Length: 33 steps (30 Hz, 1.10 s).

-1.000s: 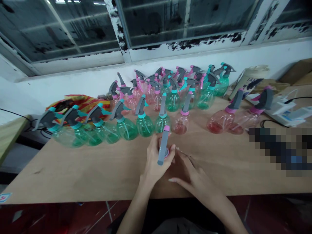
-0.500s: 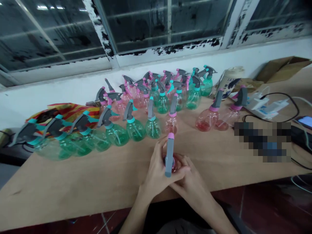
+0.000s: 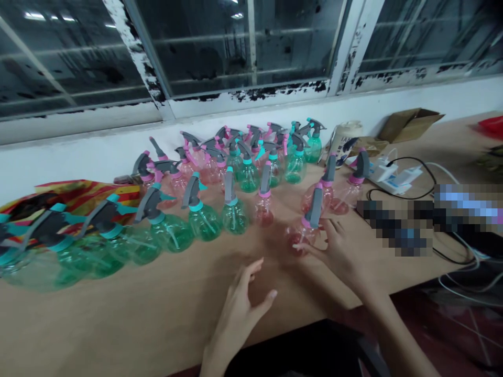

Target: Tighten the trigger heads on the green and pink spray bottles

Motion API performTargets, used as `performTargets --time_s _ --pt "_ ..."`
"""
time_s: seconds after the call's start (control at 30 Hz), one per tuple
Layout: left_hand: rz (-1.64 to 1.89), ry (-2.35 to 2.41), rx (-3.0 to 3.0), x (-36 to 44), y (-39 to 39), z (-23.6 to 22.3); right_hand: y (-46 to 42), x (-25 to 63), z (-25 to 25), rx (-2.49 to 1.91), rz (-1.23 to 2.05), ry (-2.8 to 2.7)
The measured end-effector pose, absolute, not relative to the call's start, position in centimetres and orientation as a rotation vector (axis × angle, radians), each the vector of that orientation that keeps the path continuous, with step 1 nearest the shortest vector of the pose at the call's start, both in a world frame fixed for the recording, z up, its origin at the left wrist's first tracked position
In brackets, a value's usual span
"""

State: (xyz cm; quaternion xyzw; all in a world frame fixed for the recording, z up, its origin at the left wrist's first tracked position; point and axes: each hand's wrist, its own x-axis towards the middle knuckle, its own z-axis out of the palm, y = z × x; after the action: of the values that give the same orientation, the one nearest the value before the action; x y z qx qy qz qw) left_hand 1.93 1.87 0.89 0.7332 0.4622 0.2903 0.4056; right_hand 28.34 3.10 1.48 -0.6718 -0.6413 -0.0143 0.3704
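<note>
My right hand has its thumb and fingers around the body of a clear pink spray bottle with a grey trigger head and a pink collar. The bottle is tilted slightly, low over the table or touching it; I cannot tell which. My left hand is open and holds nothing, thumb and fingers apart, near the table's front edge. Just beyond, another pink spray bottle stands at the right end of a row of green spray bottles. Two more pink spray bottles are behind my right hand.
Many more pink and green spray bottles crowd together by the wall. To the left lies a red and yellow bag. Rightward are a white cup, a cardboard box, a power strip and cables. The wooden table ends near my body.
Both hands were together on the pink spray bottle. My left hand has let go and moved back, while my right hand has carried the bottle to the right. The view has shifted.
</note>
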Motion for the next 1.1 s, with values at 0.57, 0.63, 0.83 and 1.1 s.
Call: performTargets --time_s 0.57,0.63,0.83,1.1 --pt "0.841 1.358 1.880 -0.5 2.5 -0.5 10.8 29.2 5.4 -2.082 -0.098 -1.761" --pt "0.846 1.364 1.897 -0.3 2.7 -0.5 11.1 29.0 5.4 -2.104 -0.104 -1.751" --pt "0.842 1.386 1.886 0.2 3.0 0.0 11.7 28.9 5.3 -2.093 -0.084 -1.724" --pt "0.893 1.371 1.912 0.3 3.0 -0.5 7.6 31.3 4.9 -1.833 -0.025 -1.466"
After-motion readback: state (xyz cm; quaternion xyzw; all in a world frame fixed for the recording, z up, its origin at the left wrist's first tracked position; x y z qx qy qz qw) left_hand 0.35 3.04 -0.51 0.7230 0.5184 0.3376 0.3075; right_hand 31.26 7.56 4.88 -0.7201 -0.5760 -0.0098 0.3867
